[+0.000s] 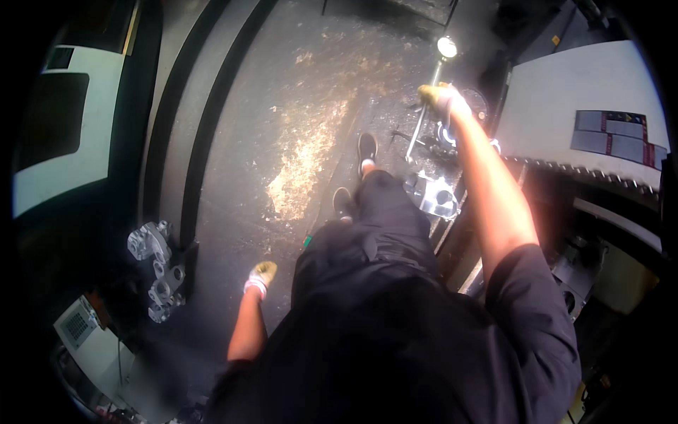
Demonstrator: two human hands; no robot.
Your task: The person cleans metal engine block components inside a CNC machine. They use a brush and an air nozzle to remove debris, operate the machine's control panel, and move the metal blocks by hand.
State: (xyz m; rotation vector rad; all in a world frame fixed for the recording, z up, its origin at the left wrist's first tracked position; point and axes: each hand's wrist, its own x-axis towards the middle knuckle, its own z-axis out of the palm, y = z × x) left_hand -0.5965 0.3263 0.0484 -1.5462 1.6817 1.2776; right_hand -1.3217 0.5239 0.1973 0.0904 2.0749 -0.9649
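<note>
Far left of the left hand, a white cabinet (67,134) with a dark panel stands by the wall, and below it a cluster of grey metal castings (155,272) sits near a small white vented box (78,325). No label on any of these is clear enough to describe.

The left hand (260,277), in a yellowish glove with a pink cuff, hangs free at the person's side over the stained floor (304,155). It holds nothing; whether its fingers are curled or loose I cannot tell.

Ahead, the right hand (441,99), gloved the same way, is stretched out with fingers closed around the top of a thin metal rod (421,127) that slants down toward the floor. Just beyond those fingers a round light (446,46) glares. Below the wrist lies a shiny metal block (432,196), close to the shoes.

To the right of the fingers, a white machine housing (565,92) carries a rectangular panel (619,136) of grey tiles with a red edge.

I would judge the risks as these: the rod could slip in the glove and swing, and a step back could catch the block underfoot.
</note>
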